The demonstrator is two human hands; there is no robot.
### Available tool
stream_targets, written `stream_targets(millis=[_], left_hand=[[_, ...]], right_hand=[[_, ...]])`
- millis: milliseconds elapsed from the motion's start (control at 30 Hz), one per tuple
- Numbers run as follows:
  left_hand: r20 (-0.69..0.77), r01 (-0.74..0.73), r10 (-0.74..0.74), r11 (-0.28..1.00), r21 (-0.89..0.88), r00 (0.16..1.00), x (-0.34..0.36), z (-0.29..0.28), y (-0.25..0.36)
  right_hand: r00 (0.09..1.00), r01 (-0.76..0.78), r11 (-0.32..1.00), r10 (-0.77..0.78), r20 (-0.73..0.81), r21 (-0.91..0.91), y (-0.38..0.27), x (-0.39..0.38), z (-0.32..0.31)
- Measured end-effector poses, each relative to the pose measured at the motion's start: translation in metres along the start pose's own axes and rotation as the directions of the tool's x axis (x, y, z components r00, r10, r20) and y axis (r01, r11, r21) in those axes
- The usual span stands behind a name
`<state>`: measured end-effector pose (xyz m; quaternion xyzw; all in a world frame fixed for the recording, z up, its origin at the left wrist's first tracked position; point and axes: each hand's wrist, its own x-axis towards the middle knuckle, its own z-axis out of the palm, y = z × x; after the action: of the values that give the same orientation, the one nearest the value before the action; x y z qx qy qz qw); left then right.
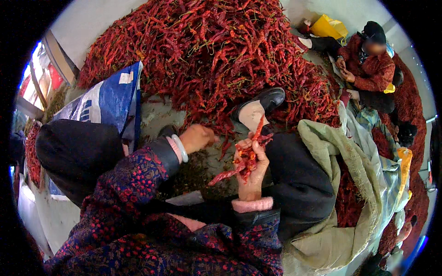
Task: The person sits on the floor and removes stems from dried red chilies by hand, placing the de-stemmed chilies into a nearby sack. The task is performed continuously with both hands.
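Note:
My right hand point(254, 172) is raised between my knees, its fingers closed round several dried red chillies point(247, 158). One long chilli sticks up past the fingertips, another hangs out toward the left. My left hand point(197, 138), with a pale bangle point(180, 148) at the wrist, is low by the near edge of a big heap of dried red chillies point(207, 50). Its fingers are curled together; whether anything small is pinched in them is hidden. A few loose chillies point(225, 146) lie on the floor between the two hands.
My shoe point(271, 99) touches the heap. A blue and white woven sack point(103, 101) stands at my left. By my right leg, an open pale-green sack point(322, 133) holds chillies. Dark crumbs point(193, 170) litter the floor. Another person point(368, 66) sits at the far right near a yellow bag point(329, 26).

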<state>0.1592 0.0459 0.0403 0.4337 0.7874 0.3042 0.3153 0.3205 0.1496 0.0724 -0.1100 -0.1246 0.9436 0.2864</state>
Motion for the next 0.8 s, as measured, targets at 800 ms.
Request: stream_targets(millis=[800], left_hand=[[-0.238, 0.133, 0.004, 0.823, 0.553, 0.971, 0.032, 0.012, -0.082]], right_hand=[[0.957, -0.154, 0.988, 0.141, -0.253, -0.032, 0.018, 0.024, -0.035]])
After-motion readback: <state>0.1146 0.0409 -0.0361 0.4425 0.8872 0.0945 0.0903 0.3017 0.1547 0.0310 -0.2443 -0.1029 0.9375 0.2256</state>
